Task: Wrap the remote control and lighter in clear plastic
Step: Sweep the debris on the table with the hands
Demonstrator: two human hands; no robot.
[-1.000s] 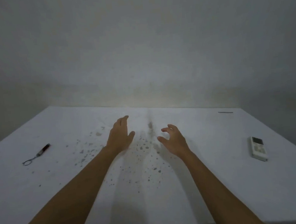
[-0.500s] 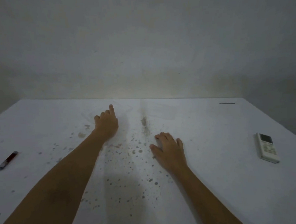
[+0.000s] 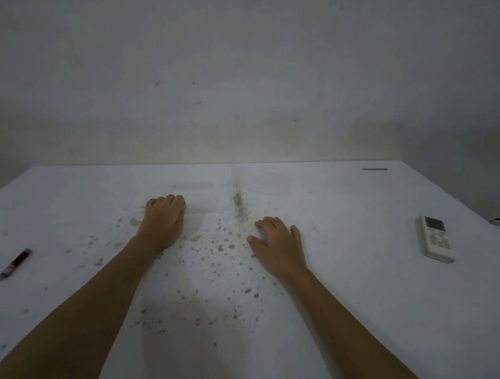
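Clear plastic (image 3: 242, 187): faintly visible as a near-transparent sheet lying flat on the tabletop (image 3: 367, 314), edges hard to trace, apparently spread across the middle toward the far side. Remote control (image 3: 435, 239): white, face up, well off to the right near the tabletop's right edge, apart from the sheet. Lighter (image 3: 18, 260): dark red, slim, with what looks like a ring or chain at its near end, far to the left, also apart from the sheet. Neither item on the plastic yet, nothing wrapped.

Left hand (image 3: 163, 221): knuckles up, fingers (image 3: 170, 200) curled under against the surface, seemingly pinching or pressing the plastic; whether any film sits between them, impossible to tell. Right hand (image 3: 278, 246): palm down, fingers (image 3: 270, 224) spread loosely and flat, holding nothing, seemingly pinning the sheet.

Step in hand, probably: laying out and smoothing the film before anything goes on it. Next move, most likely: a reach outward to fetch the remote control or lighter and set it near the sheet's middle, with one hand kept down so the light film does not lift or slide. Speckled grey stains (image 3: 217, 247) across the middle of the tabletop, making the film's outline harder to read.
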